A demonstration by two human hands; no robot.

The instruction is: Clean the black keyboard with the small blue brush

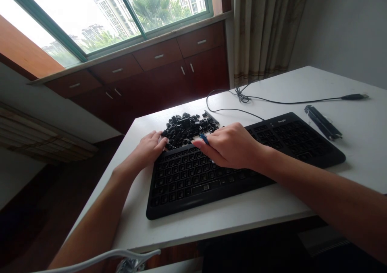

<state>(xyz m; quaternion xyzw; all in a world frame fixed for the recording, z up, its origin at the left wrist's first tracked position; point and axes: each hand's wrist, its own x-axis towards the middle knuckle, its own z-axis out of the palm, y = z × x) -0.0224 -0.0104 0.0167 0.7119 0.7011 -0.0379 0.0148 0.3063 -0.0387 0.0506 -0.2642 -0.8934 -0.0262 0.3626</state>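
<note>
A black keyboard (181, 176) without its keycaps lies at a slant on the white table, its empty key sockets showing. Behind its left part is a heap of loose black keycaps (184, 126). Beside that heap, at the keyboard's far left corner, my left hand (151, 147) rests with its fingers stretched out and the fingertips at the heap's edge. Over the middle of the keyboard, my right hand (234, 146) is closed around a small blue tool (204, 138). Only its blue end shows past my thumb; the rest is mostly hidden in the fist.
A thin black cable (290, 102) runs from the keyboard's back to a USB plug (355, 97). A long black bar-shaped piece (323, 123) lies right of it on the white table (347, 81). A pale curved bar (133, 255) crosses the bottom left. Cabinets (157, 79) stand beyond.
</note>
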